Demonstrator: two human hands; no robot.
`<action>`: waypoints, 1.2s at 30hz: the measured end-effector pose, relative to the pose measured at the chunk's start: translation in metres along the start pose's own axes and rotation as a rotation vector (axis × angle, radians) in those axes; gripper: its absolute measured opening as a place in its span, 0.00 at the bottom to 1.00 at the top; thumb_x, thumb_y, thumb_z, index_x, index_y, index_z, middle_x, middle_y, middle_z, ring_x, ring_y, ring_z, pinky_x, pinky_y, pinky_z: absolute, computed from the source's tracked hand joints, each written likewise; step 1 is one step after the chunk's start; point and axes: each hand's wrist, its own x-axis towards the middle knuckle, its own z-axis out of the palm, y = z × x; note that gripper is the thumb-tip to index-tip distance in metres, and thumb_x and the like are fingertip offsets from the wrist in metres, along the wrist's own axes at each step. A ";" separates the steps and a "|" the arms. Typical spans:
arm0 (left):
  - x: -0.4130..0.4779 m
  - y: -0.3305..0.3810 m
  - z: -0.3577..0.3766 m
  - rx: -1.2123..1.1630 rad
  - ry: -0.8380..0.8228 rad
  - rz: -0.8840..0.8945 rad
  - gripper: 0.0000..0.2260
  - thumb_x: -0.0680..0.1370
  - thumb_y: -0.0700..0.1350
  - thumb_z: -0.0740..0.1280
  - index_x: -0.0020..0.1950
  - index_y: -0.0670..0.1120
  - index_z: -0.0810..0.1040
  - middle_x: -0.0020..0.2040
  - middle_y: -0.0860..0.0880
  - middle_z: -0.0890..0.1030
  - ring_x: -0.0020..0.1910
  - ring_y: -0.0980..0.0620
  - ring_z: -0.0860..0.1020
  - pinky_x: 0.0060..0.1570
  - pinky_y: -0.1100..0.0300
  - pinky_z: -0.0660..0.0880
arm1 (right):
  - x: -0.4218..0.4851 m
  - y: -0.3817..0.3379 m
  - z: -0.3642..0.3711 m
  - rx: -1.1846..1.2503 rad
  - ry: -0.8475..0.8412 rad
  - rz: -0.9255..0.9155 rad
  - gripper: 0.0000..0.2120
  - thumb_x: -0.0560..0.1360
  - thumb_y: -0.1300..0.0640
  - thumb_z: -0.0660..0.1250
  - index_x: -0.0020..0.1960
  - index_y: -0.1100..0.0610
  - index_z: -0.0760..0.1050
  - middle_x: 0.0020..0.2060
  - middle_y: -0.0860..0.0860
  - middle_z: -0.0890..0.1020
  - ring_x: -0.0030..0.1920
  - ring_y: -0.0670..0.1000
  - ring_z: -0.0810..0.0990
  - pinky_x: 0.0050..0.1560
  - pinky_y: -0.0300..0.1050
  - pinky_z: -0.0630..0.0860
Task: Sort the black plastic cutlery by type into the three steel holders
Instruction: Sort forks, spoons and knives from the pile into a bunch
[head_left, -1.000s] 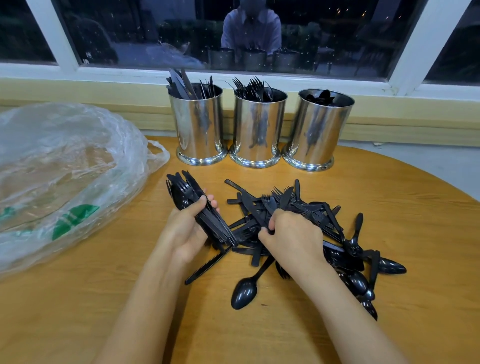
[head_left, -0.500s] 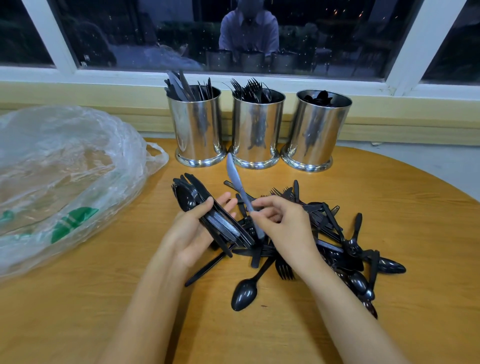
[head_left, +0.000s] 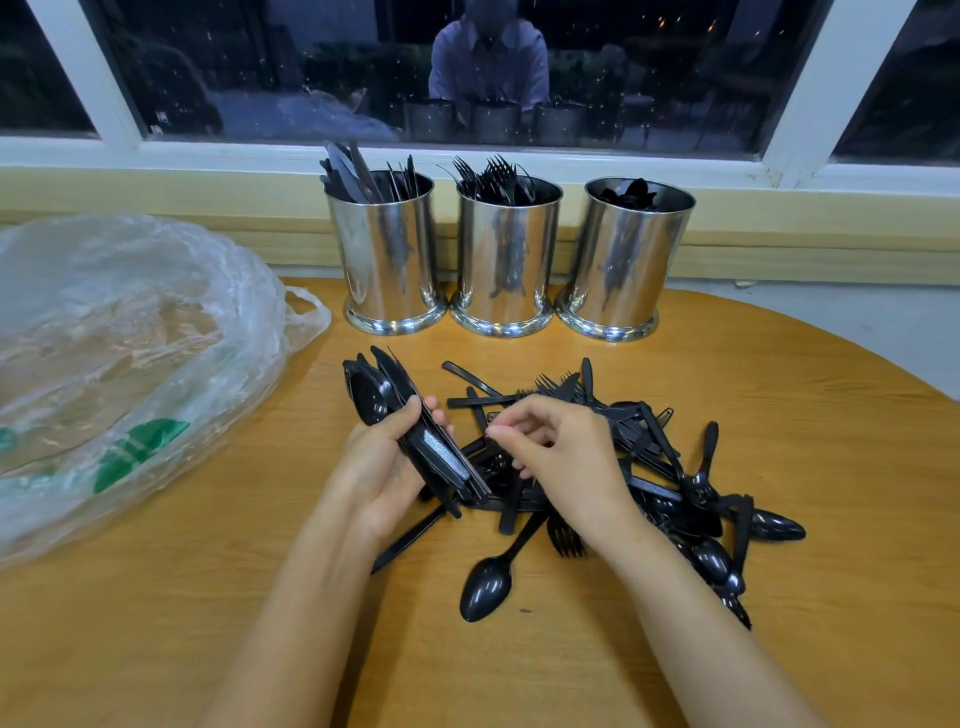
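In the head view, the left hand (head_left: 382, 470) is gripping a slanted bundle of black plastic spoons and knives (head_left: 415, 441), thumb curled over it, just left of the loose pile of black plastic cutlery (head_left: 654, 467) lying on the round wooden table (head_left: 805, 441). The right hand (head_left: 566, 457) is hovering over that pile, its fingers loosely curled with nothing visible between them. Three shiny cylindrical steel holders are standing in a row at the table's far edge: the left holder (head_left: 387, 260) is carrying knives, the middle holder (head_left: 506, 260) forks, the right holder (head_left: 626, 260) spoons. A crumpled clear plastic bag (head_left: 130, 332) is lying at the left.
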 end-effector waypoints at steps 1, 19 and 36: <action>0.000 0.000 -0.001 -0.008 -0.009 -0.005 0.04 0.81 0.37 0.61 0.49 0.42 0.74 0.38 0.48 0.78 0.36 0.53 0.77 0.46 0.54 0.75 | 0.002 0.000 -0.005 -0.013 0.030 0.004 0.06 0.74 0.57 0.71 0.41 0.47 0.79 0.35 0.45 0.81 0.36 0.45 0.80 0.37 0.38 0.80; -0.003 0.003 0.002 0.004 0.024 0.004 0.06 0.81 0.34 0.61 0.51 0.41 0.77 0.38 0.47 0.81 0.41 0.51 0.79 0.48 0.53 0.76 | 0.010 0.023 -0.021 -0.667 -0.050 0.016 0.10 0.76 0.52 0.69 0.57 0.51 0.78 0.47 0.44 0.72 0.48 0.47 0.74 0.45 0.40 0.71; -0.004 0.003 0.002 0.015 0.044 -0.015 0.07 0.80 0.35 0.62 0.48 0.40 0.79 0.37 0.46 0.82 0.38 0.52 0.81 0.48 0.53 0.76 | 0.008 -0.003 -0.032 0.281 0.548 -0.201 0.08 0.79 0.64 0.65 0.53 0.53 0.76 0.44 0.46 0.82 0.42 0.48 0.84 0.47 0.39 0.78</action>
